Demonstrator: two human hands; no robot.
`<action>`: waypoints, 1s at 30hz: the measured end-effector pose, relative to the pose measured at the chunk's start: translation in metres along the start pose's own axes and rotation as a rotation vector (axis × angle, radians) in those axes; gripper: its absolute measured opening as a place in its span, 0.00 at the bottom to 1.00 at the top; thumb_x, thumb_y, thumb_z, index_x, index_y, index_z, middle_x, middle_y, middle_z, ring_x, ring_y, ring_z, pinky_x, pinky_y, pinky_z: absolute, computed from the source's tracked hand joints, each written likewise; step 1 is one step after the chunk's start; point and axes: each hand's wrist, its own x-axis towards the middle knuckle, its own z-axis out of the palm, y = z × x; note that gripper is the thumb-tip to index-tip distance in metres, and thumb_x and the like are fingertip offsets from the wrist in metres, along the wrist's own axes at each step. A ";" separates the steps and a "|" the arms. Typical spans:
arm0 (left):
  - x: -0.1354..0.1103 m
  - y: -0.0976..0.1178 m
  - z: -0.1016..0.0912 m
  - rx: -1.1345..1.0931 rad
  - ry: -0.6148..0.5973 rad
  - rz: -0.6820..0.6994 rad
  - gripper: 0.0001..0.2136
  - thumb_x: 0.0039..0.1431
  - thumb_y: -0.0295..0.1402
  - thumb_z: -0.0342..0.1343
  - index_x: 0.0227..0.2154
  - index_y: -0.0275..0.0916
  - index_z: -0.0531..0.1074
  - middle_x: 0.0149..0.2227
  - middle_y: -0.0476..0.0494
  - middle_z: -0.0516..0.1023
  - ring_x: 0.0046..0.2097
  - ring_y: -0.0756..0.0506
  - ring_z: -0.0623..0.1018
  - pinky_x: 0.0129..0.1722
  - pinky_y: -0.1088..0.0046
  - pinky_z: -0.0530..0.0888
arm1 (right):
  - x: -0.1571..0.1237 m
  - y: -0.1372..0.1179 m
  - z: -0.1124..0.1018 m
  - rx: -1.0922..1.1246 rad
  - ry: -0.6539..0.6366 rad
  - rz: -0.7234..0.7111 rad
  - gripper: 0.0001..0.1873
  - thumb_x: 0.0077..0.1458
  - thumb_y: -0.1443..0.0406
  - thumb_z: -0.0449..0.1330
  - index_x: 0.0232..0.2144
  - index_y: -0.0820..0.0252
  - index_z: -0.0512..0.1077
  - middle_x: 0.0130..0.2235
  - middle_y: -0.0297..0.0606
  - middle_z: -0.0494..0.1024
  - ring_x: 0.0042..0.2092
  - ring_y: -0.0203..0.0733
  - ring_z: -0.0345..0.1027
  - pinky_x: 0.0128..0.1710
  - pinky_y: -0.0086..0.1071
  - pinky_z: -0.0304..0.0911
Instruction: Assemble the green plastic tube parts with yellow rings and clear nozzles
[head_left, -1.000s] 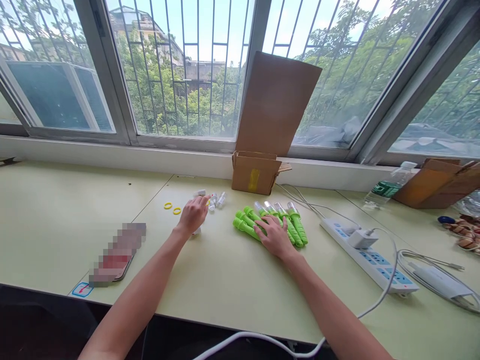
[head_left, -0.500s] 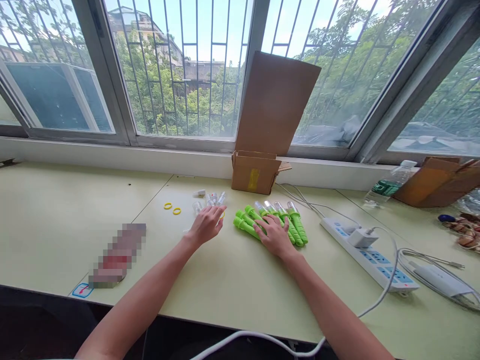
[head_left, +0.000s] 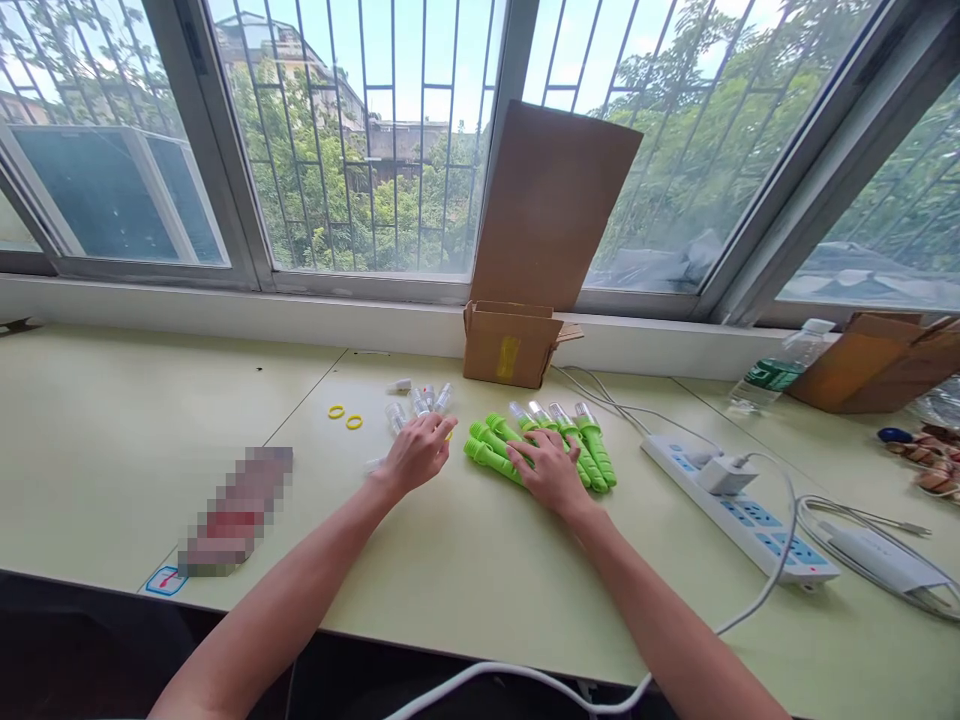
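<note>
My left hand [head_left: 418, 452] is low over the table, its fingers bent and drawn together at a yellow ring [head_left: 450, 436], mostly hidden by the fingertips. Just beyond it lie several clear plastic caps [head_left: 418, 402], and part of another clear piece [head_left: 373, 465] shows by the wrist. Fingers spread, my right hand [head_left: 553, 470] rests on a row of green ribbed plastic handles [head_left: 491, 460]. Those at the right have clear caps on their far ends; the ones at the left show bare threaded ends.
Two yellow rings [head_left: 353, 422] lie left of the caps. A cardboard box [head_left: 502, 345] stands at the window. On the right are a white power strip [head_left: 739, 510] with cables, a water bottle [head_left: 780, 370] and another carton [head_left: 855, 365]. A blurred-out object [head_left: 236, 512] lies front left.
My left hand's fingers have curled downward and inward at the yellow ring, moving slightly right. The leftmost green handle has shifted a little; my right hand has hardly moved.
</note>
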 end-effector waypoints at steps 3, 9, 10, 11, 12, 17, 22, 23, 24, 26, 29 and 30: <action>0.000 0.001 0.001 0.000 -0.008 0.003 0.10 0.60 0.27 0.47 0.44 0.39 0.67 0.39 0.41 0.72 0.38 0.45 0.74 0.38 0.69 0.70 | 0.000 -0.001 -0.001 -0.002 -0.007 0.003 0.22 0.61 0.50 0.44 0.41 0.43 0.77 0.47 0.38 0.75 0.56 0.53 0.59 0.57 0.57 0.42; 0.000 0.002 0.000 -0.010 -0.013 0.020 0.10 0.60 0.27 0.47 0.43 0.39 0.68 0.39 0.41 0.72 0.38 0.45 0.74 0.38 0.68 0.71 | -0.001 -0.001 0.000 -0.011 -0.002 0.000 0.22 0.61 0.50 0.44 0.41 0.43 0.77 0.45 0.38 0.76 0.55 0.52 0.60 0.58 0.56 0.40; 0.000 0.002 0.001 -0.013 -0.011 0.025 0.10 0.60 0.27 0.47 0.43 0.39 0.68 0.39 0.41 0.72 0.38 0.45 0.74 0.38 0.68 0.71 | -0.001 0.000 0.000 -0.012 0.000 -0.001 0.22 0.61 0.50 0.44 0.41 0.42 0.77 0.45 0.38 0.76 0.55 0.52 0.60 0.58 0.56 0.40; 0.000 0.001 0.001 -0.016 -0.006 0.031 0.10 0.60 0.27 0.47 0.43 0.39 0.68 0.39 0.41 0.72 0.38 0.45 0.74 0.38 0.68 0.71 | -0.001 0.000 0.001 -0.014 0.000 -0.003 0.22 0.61 0.50 0.44 0.41 0.42 0.77 0.45 0.38 0.76 0.55 0.52 0.60 0.58 0.56 0.40; 0.000 0.001 0.001 -0.017 0.002 0.037 0.10 0.60 0.27 0.47 0.43 0.39 0.68 0.39 0.41 0.72 0.38 0.45 0.74 0.38 0.68 0.71 | -0.001 0.000 0.001 -0.016 -0.001 -0.003 0.22 0.61 0.50 0.44 0.41 0.42 0.77 0.45 0.38 0.76 0.55 0.52 0.60 0.58 0.56 0.40; -0.001 0.001 0.004 -0.021 0.043 0.063 0.09 0.59 0.27 0.49 0.42 0.38 0.68 0.39 0.42 0.72 0.37 0.45 0.73 0.37 0.68 0.71 | 0.000 0.002 0.004 -0.030 -0.009 -0.001 0.21 0.61 0.50 0.45 0.42 0.43 0.76 0.45 0.39 0.76 0.55 0.53 0.60 0.56 0.58 0.41; -0.001 0.001 0.006 -0.026 0.063 0.076 0.09 0.59 0.27 0.49 0.42 0.39 0.67 0.38 0.42 0.72 0.37 0.45 0.74 0.36 0.68 0.72 | -0.001 0.003 0.007 -0.044 0.001 -0.012 0.21 0.61 0.50 0.46 0.42 0.44 0.76 0.45 0.39 0.76 0.54 0.53 0.60 0.57 0.58 0.40; -0.001 0.000 0.006 -0.027 0.063 0.078 0.08 0.59 0.28 0.49 0.41 0.39 0.68 0.38 0.42 0.71 0.37 0.45 0.74 0.36 0.68 0.72 | -0.001 0.003 0.007 -0.044 0.004 -0.015 0.21 0.61 0.51 0.46 0.42 0.44 0.76 0.45 0.40 0.75 0.54 0.52 0.61 0.57 0.58 0.40; -0.001 0.000 0.007 -0.028 0.063 0.078 0.08 0.59 0.28 0.49 0.41 0.39 0.68 0.38 0.42 0.71 0.37 0.45 0.74 0.36 0.68 0.72 | -0.001 0.003 0.007 -0.043 0.007 -0.019 0.21 0.61 0.51 0.46 0.42 0.45 0.76 0.44 0.40 0.75 0.53 0.52 0.61 0.57 0.59 0.39; -0.001 0.000 0.007 -0.030 0.063 0.078 0.08 0.59 0.28 0.50 0.41 0.39 0.68 0.38 0.42 0.71 0.37 0.45 0.74 0.36 0.68 0.72 | -0.001 0.003 0.007 -0.038 0.017 -0.030 0.20 0.61 0.51 0.46 0.41 0.46 0.77 0.44 0.41 0.75 0.53 0.52 0.62 0.57 0.59 0.39; -0.001 0.000 0.008 -0.037 0.067 0.080 0.08 0.59 0.28 0.50 0.41 0.39 0.68 0.38 0.42 0.71 0.37 0.45 0.74 0.36 0.68 0.72 | -0.001 0.003 0.008 -0.028 0.043 -0.048 0.20 0.61 0.52 0.47 0.40 0.47 0.77 0.42 0.41 0.75 0.52 0.51 0.63 0.56 0.60 0.41; -0.001 0.000 0.009 -0.039 0.068 0.082 0.08 0.59 0.28 0.50 0.41 0.39 0.68 0.38 0.42 0.71 0.37 0.45 0.74 0.36 0.68 0.72 | -0.001 0.004 0.009 -0.025 0.054 -0.054 0.19 0.61 0.52 0.47 0.39 0.47 0.77 0.42 0.41 0.74 0.51 0.51 0.63 0.56 0.60 0.41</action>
